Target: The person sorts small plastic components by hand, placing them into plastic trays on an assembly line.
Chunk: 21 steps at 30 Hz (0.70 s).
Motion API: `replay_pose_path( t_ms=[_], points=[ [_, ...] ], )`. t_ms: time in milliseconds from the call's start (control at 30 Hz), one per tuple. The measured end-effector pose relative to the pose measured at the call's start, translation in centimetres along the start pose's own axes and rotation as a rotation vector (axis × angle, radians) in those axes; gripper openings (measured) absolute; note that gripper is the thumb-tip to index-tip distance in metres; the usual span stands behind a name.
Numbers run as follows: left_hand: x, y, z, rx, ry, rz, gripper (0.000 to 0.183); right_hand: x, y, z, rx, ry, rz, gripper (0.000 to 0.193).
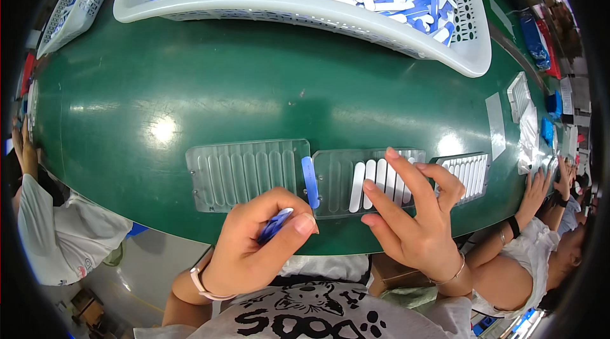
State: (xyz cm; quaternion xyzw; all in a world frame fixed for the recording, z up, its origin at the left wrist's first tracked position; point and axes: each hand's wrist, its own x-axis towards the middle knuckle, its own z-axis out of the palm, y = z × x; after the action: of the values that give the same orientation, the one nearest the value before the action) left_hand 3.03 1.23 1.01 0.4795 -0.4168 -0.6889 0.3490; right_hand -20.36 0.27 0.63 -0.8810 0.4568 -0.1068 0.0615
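Observation:
My left hand (267, 240) is closed around a small bunch of blue strips (274, 226). Just past its fingertips, a single blue strip (309, 182) with rounded ends stands over the gap between two clear slotted trays; I cannot tell whether the fingers touch it. The left tray (248, 177) has bare slots. In the right tray (333, 180), several white strips (358, 186) lie side by side in the slots. Spread above that tray is my right hand (419, 224), its fingers apart and covering part of the row.
A white perforated basket (305, 15) heaped with blue and white strips stands at the far side of the green table (190, 85). A third tray (467, 177) of white strips sits at the right. Co-workers' arms (527, 205) reach in from right and left.

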Motion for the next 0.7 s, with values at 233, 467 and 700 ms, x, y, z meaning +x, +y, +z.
replay_pose_path(
  t_ms=[233,467,700],
  points=[
    [-0.2,-0.4,-0.1,-0.079,0.018,-0.007,0.013,0.2,0.8,-0.7,-0.064,-0.054,-0.045,0.039],
    [0.0,-0.7,0.3,-0.068,0.039,-0.032,0.014,0.3,1.7,0.9,-0.194,0.091,-0.178,0.033],
    [0.1,-1.0,-0.1,-0.062,0.061,-0.047,0.013,-0.9,2.9,-0.5,-0.217,0.072,-0.140,0.039]
  ],
)
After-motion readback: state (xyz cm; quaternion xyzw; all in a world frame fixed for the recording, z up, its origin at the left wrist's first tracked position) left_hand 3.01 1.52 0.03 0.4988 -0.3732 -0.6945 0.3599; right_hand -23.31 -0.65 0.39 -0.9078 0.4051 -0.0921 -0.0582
